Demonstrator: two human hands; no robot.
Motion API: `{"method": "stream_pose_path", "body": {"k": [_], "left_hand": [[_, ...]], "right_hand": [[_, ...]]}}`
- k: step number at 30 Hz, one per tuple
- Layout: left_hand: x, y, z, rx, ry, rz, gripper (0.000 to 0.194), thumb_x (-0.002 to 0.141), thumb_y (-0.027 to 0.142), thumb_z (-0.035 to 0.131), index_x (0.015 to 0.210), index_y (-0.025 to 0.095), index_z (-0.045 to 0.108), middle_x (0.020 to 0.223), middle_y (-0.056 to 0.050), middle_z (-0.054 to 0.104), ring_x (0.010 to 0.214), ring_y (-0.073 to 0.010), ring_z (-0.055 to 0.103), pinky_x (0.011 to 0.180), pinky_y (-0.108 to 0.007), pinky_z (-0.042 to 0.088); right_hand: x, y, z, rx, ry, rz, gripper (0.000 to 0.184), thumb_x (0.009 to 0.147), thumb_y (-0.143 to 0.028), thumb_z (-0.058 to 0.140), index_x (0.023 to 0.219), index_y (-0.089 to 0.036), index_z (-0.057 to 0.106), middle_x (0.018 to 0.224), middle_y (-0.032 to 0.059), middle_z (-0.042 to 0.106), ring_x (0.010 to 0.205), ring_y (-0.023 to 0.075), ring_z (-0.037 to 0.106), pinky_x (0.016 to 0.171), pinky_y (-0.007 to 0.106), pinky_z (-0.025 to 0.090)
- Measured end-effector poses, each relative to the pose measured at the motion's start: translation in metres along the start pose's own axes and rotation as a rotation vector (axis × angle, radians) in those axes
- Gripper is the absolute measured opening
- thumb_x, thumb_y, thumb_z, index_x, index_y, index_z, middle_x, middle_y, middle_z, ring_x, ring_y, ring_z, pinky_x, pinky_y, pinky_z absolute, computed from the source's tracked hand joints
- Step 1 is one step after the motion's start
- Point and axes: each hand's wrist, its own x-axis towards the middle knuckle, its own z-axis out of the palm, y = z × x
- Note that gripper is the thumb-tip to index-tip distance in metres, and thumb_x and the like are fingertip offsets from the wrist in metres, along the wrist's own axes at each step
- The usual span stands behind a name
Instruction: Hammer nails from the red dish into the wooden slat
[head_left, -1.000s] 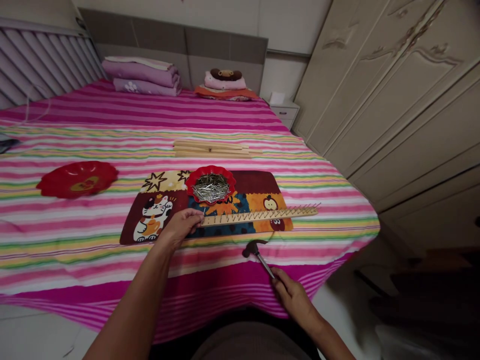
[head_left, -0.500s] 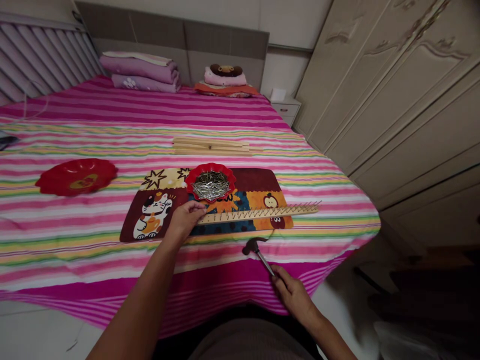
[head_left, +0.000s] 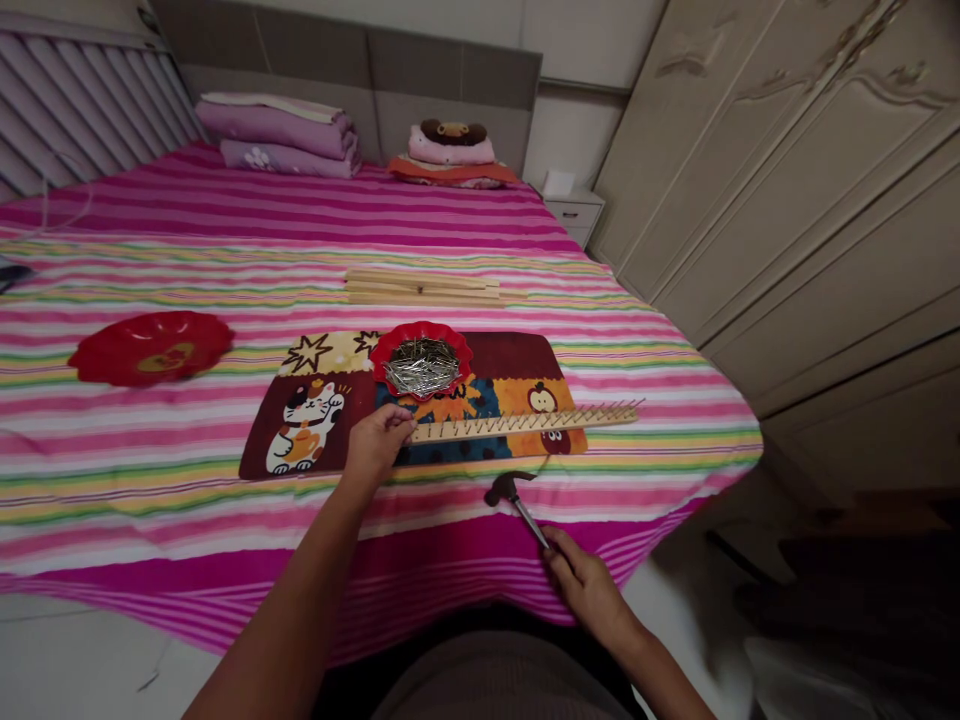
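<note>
My left hand [head_left: 375, 440] is closed, thumb and fingers pinched at the left end of a narrow wooden strip [head_left: 480, 430]. Whether a nail is also between the fingertips is too small to tell. Several nails stand slanted in a row along the strip, which lies across a patterned mat [head_left: 262, 440]. With my right hand [head_left: 585, 580] I grip a claw hammer [head_left: 525, 512] by its handle, its dark head resting near the mat's front edge. Just beyond my left hand, a red scalloped bowl [head_left: 381, 375] holds a heap of loose nails [head_left: 421, 368].
More wooden strips [head_left: 420, 288] lie behind the mat. A red scalloped plate [head_left: 154, 350] sits to the left. Folded bedding [head_left: 281, 135] and a small pile of cloths [head_left: 450, 160] are by the headboard. A wardrobe [head_left: 810, 220] stands right of the bed [head_left: 645, 350].
My left hand has shifted slightly right along the strip and now covers more of its left end. The hammer and my right hand stay nearly in place.
</note>
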Motion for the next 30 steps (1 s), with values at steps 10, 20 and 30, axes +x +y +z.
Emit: {"method": "stream_pose_path", "body": {"k": [10,20,30], "left_hand": [[-0.005,-0.012,0.004,0.186,0.039,0.127,0.014,0.067,0.032,0.058,0.073,0.02,0.063,0.052,0.006,0.056,0.052,-0.0106,0.051,0.054,-0.021,0.037],[-0.006,-0.013,0.003,0.238,0.047,0.193,0.01,0.069,0.027,0.056,0.07,0.02,0.063,0.056,0.005,0.058,0.055,-0.01,0.051,0.055,-0.02,0.036],[-0.005,-0.019,0.004,0.226,0.044,0.221,0.011,0.069,0.028,0.055,0.069,0.02,0.063,0.059,0.004,0.061,0.056,-0.0099,0.052,0.055,-0.019,0.037]], "right_hand": [[0.003,-0.052,-0.014,0.023,-0.049,-0.192,0.039,0.092,-0.032,0.041,0.124,-0.017,0.056,0.082,0.0036,0.07,0.067,0.0155,0.065,0.066,0.025,0.053],[0.07,-0.157,-0.023,-0.133,0.053,-0.466,0.04,0.092,-0.026,0.04,0.128,-0.014,0.052,0.098,0.0106,0.071,0.08,0.0196,0.067,0.074,0.03,0.052],[0.05,-0.145,-0.023,-0.146,-0.052,-0.362,0.039,0.093,-0.028,0.038,0.127,-0.016,0.053,0.088,0.0079,0.072,0.071,0.0181,0.067,0.068,0.028,0.053]]}}
